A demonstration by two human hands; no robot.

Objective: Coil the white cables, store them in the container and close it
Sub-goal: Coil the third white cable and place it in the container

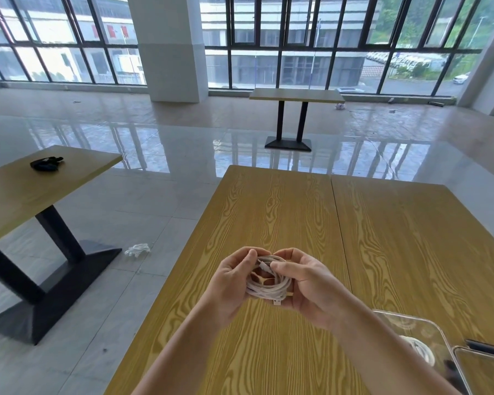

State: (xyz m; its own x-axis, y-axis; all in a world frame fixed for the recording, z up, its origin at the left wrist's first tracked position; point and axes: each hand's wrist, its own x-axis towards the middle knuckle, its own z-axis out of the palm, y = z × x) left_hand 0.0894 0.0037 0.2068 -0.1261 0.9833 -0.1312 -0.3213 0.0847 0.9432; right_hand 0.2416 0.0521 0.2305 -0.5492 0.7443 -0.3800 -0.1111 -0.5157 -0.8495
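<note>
Head view: both hands (pixel 271 283) pinch round white cable coil (pixel 268 287).

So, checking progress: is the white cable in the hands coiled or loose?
Coiled: the white cable sits in stacked loops between the left hand and right hand.

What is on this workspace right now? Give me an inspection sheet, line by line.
Surface: wooden table, two tops butted together.
Job's things: white cable coiled in both hands; clear container at near right, another white coil inside.
Clutter: nothing seen on this table.
Hands: left hand and right hand both grip the coil above the table.
Cables: plug end hangs below the coil.
Surroundings: black item on the left table; white scrap on the tiled floor; large windows behind.
</note>
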